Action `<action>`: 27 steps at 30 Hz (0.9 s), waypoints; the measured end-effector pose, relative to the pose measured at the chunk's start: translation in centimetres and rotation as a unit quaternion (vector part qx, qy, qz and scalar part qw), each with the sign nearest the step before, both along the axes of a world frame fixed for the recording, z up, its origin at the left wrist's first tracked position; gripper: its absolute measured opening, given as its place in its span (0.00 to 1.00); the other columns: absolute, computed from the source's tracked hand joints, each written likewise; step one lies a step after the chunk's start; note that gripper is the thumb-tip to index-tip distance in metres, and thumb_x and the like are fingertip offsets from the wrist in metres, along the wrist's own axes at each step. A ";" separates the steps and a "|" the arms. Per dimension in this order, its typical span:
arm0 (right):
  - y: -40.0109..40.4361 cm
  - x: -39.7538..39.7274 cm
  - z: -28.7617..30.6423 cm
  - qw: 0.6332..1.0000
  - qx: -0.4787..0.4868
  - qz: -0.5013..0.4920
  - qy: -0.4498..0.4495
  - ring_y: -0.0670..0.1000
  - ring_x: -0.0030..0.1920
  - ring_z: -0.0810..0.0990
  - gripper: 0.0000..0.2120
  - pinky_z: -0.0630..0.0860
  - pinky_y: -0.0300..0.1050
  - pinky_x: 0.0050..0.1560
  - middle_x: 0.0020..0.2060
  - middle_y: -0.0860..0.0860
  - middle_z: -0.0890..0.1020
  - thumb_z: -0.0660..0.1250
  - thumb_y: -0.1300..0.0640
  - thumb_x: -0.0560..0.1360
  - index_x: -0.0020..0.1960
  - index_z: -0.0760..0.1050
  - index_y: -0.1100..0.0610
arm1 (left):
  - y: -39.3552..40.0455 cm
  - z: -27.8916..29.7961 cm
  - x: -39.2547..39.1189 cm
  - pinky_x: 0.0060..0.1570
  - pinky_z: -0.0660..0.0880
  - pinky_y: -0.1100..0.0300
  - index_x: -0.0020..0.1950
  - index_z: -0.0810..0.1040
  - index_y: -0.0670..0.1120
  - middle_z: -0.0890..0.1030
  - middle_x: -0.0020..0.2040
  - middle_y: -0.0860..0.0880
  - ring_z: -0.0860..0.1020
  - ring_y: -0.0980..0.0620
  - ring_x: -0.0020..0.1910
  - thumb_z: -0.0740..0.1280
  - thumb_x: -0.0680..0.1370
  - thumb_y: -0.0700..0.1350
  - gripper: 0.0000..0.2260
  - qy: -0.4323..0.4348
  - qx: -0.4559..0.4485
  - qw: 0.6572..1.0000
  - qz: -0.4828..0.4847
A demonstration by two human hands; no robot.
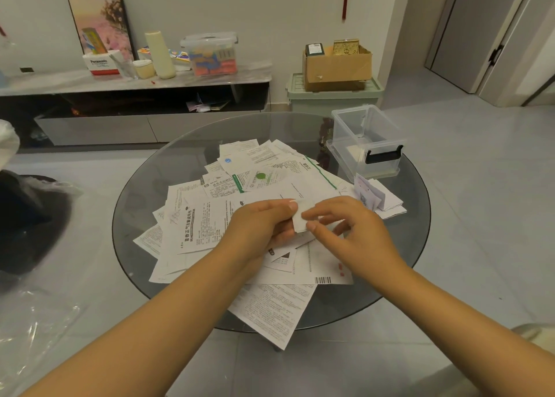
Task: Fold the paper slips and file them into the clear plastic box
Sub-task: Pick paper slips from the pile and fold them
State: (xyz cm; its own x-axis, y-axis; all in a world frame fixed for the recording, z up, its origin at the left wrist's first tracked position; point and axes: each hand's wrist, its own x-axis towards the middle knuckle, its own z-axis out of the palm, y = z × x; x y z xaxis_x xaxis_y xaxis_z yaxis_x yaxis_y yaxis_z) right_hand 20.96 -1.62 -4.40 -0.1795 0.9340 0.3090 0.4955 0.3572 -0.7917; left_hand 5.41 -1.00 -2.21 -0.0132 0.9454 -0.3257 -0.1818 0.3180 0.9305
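A small folded white paper slip (pixel 301 216) is held above the middle of a round glass table (pixel 144 192). My left hand (pixel 264 222) grips its left side, thumb on top. My right hand (pixel 351 228) pinches its right edge between thumb and forefinger. Under both hands lies a spread pile of printed paper slips (pixel 210 216), unfolded. The clear plastic box (pixel 368 139) stands open at the table's far right, with a black clip on its front and some folded paper inside.
A few folded slips (pixel 378 198) stand beside the box near the right edge. One sheet (pixel 270 312) hangs over the table's near edge. Beyond are a low cabinet (pixel 135 81) with clutter, a green bin (pixel 333 96) bearing a cardboard box, and plastic wrap (pixel 30 321) at left.
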 end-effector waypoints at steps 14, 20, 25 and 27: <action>1.1 3.0 0.7 0.995 -0.050 -0.080 0.033 0.43 0.41 0.75 0.09 0.71 0.26 0.36 0.41 0.45 0.78 0.66 0.61 0.75 0.42 0.74 0.48 | 1.0 -0.3 4.6 0.35 0.72 0.65 0.44 0.82 0.50 0.81 0.36 0.52 0.78 0.58 0.34 0.69 0.76 0.44 0.03 0.081 0.053 0.995 -0.030; 2.7 4.7 2.0 0.974 -0.116 -0.146 0.129 0.44 0.34 0.78 0.03 0.73 0.33 0.32 0.39 0.51 0.80 0.64 0.56 0.76 0.49 0.75 0.52 | 2.1 -0.1 6.2 0.43 0.77 0.64 0.46 0.84 0.51 0.85 0.41 0.53 0.82 0.55 0.41 0.70 0.75 0.44 0.04 0.116 0.135 0.984 -0.009; 3.2 5.7 3.2 0.954 -0.173 -0.107 0.221 0.48 0.35 0.82 0.08 0.77 0.35 0.31 0.37 0.54 0.83 0.64 0.57 0.77 0.47 0.80 0.58 | 2.9 -0.6 7.3 0.50 0.75 0.68 0.47 0.83 0.53 0.84 0.46 0.56 0.81 0.59 0.47 0.70 0.74 0.39 0.09 0.198 0.251 0.946 -0.059; 3.7 6.3 2.9 0.963 -0.161 -0.134 0.171 0.48 0.35 0.82 0.06 0.78 0.38 0.32 0.37 0.53 0.83 0.66 0.62 0.74 0.47 0.81 0.57 | 3.6 -1.0 7.7 0.51 0.76 0.66 0.52 0.81 0.54 0.82 0.53 0.54 0.80 0.58 0.50 0.69 0.75 0.39 0.12 0.251 0.256 0.930 -0.081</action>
State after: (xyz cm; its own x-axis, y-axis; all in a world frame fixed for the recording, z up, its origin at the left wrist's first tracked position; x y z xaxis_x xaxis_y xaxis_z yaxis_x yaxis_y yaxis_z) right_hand 27.27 2.06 -1.45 0.1429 0.9897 -0.0069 0.2256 -0.0394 -0.9734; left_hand 13.12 2.60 -3.17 0.1136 0.9775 0.1776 0.3278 -0.2056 0.9221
